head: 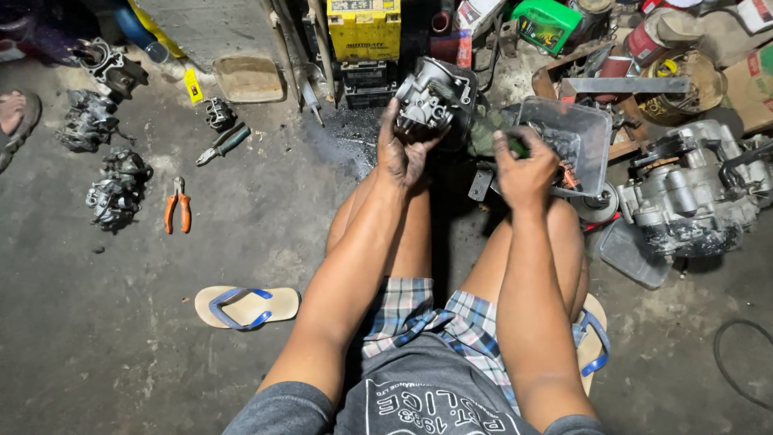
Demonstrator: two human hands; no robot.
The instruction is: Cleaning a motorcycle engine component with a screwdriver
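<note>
Clearly, the left hand (400,149) is gripping a grey metal carburetor (431,101) from below, its fingers curled around the lower body and lifting it clear of the floor (121,322), far out past the knees. The right hand (525,171) is closing into a fist around a dark green tool handle (513,145), fingers pressed together over it; the working tip is hiding behind the carburetor, so where it is touching cannot be told.

Judging from this, the biggest risk is the tool slipping off its seat, since the part is only being braced in one hand in the air rather than resting on anything; a slip could be driving the tip toward the left palm. The oily dark patch on the floor beneath suggests greasy surfaces, so the carburetor could also be sliding out of the grip and dropping onto the concrete. Small loosened pieces could be falling and rolling away among the clutter.

Both forearms are reaching forward over the bent legs, wrists angling inward toward each other. A clear plastic tray (592,129) is sitting just right of the right hand, an engine casing (692,197) further right. Orange-handled pliers (177,205) are lying well apart on the left, near a loose sandal (245,306).
</note>
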